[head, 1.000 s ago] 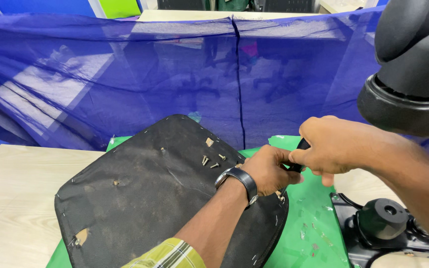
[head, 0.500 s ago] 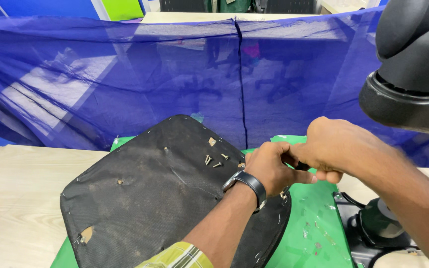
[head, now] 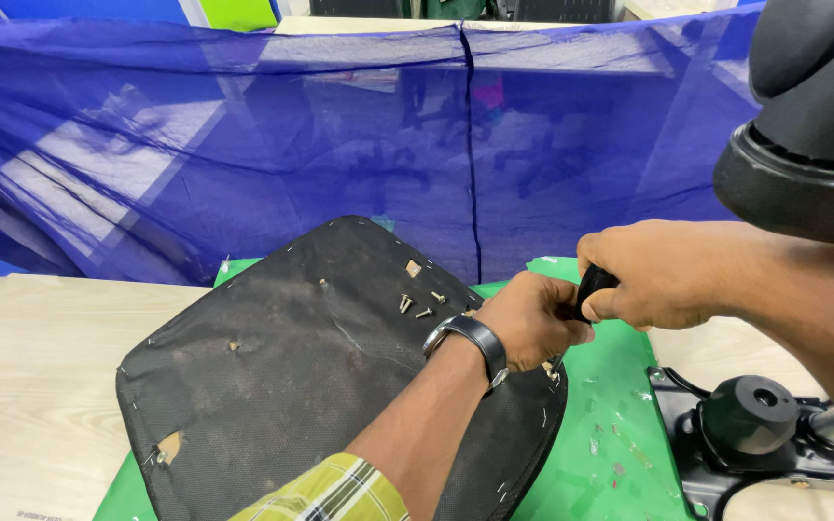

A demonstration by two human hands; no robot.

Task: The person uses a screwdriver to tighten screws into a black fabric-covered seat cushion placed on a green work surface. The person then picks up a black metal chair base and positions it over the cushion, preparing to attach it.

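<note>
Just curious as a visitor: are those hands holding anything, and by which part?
The right hand grips a black handle around its middle; the left hand touches its lower end.

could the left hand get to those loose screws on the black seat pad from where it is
Probably yes. The loose screws lie bare on the black seat pad, just beside the left hand, with nothing between them. That hand is busy at the black handle with the right hand, though.

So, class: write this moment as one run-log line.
left hand: on black fabric seat underside | right hand: grips black tool handle | loose screws: on seat
</note>
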